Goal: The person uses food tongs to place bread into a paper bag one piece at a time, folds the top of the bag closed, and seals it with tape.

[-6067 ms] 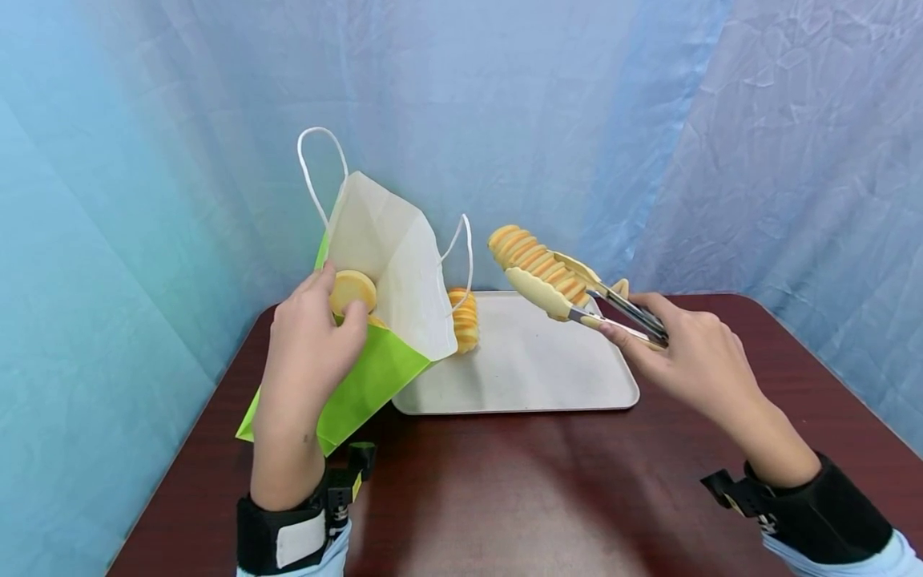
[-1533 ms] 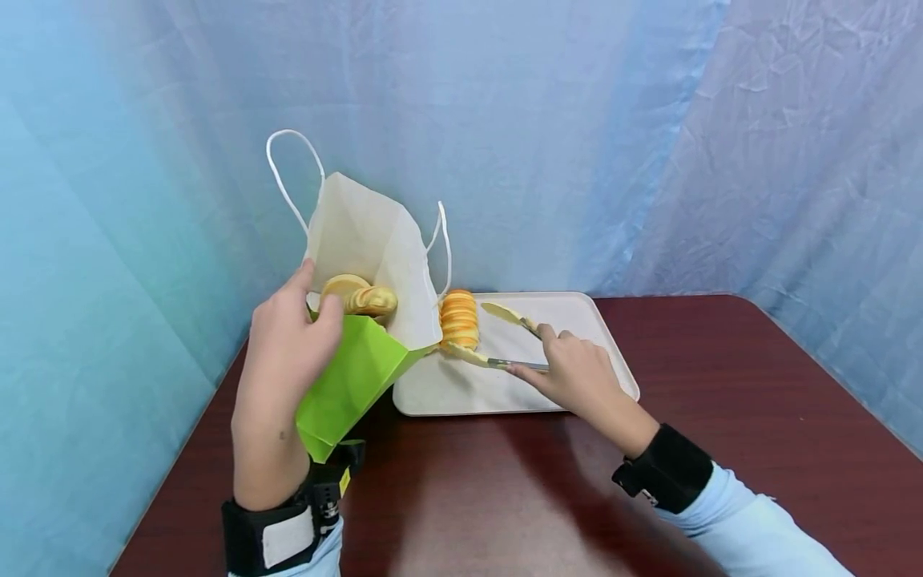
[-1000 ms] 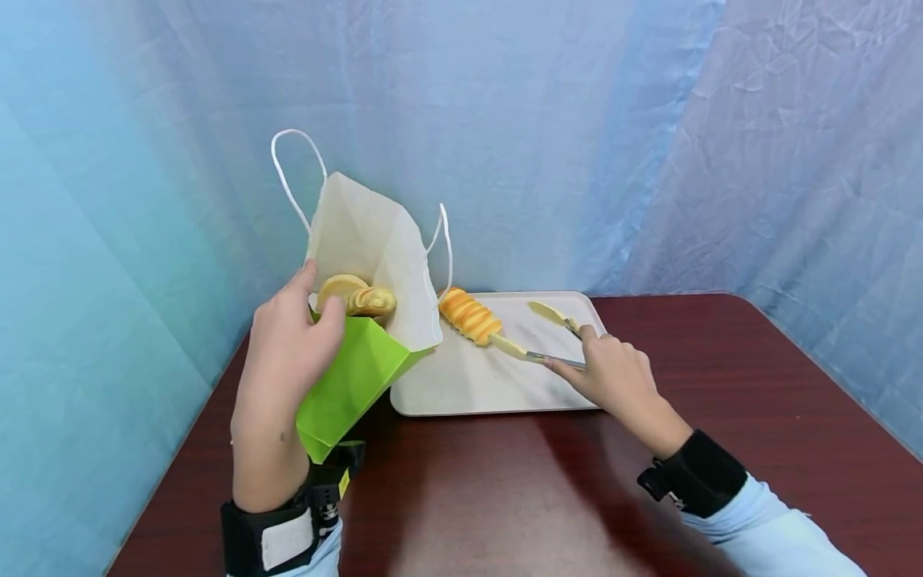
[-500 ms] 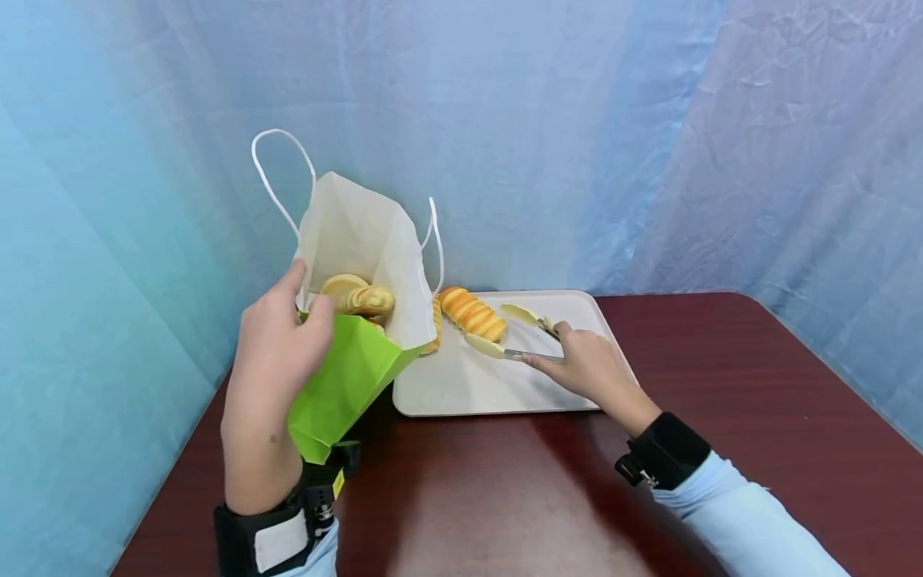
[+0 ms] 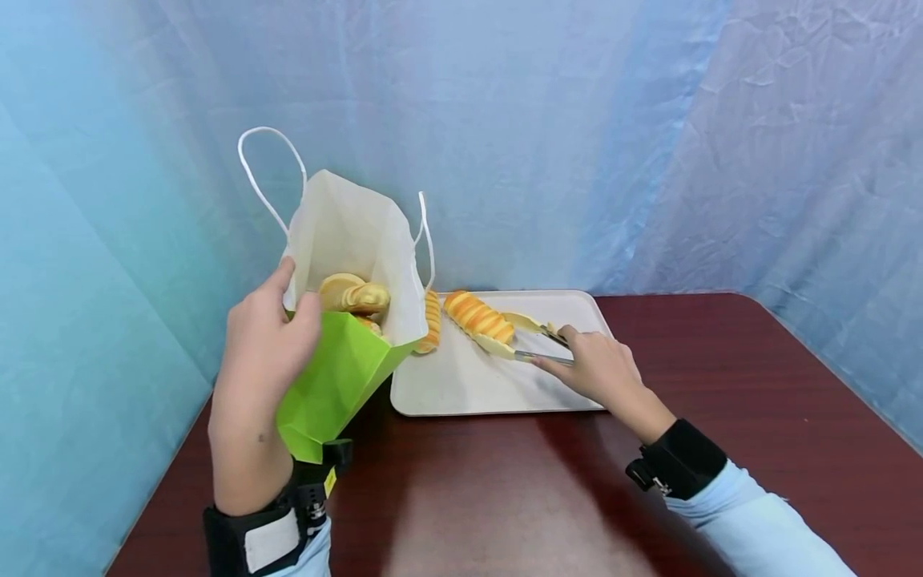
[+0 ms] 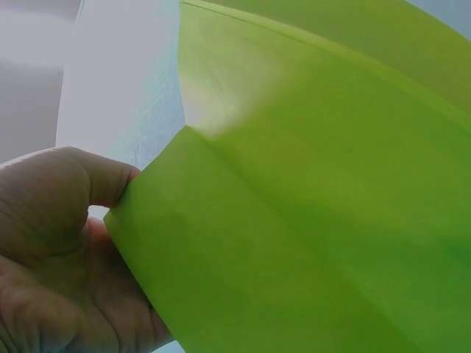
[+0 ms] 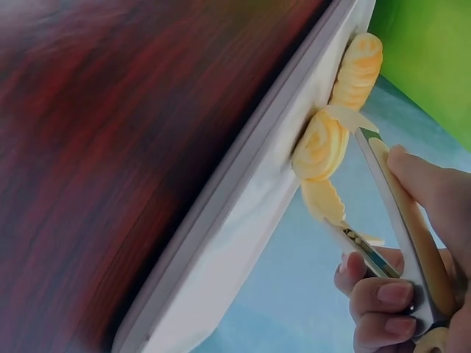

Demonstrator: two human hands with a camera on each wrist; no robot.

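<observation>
Black wrist straps (image 5: 678,466), pale-blue sleeves (image 5: 757,529)

The head view looked forward and down over the desk (image 5: 505,497) from above its near edge, taking in the bag (image 5: 339,377) and tray (image 5: 461,385). The left wrist view sat tight against the bag (image 6: 316,220), its green side filling the frame. The right wrist view looked low along the tray (image 7: 243,220) toward the bag (image 7: 434,59), sharing both with the head view.
</observation>
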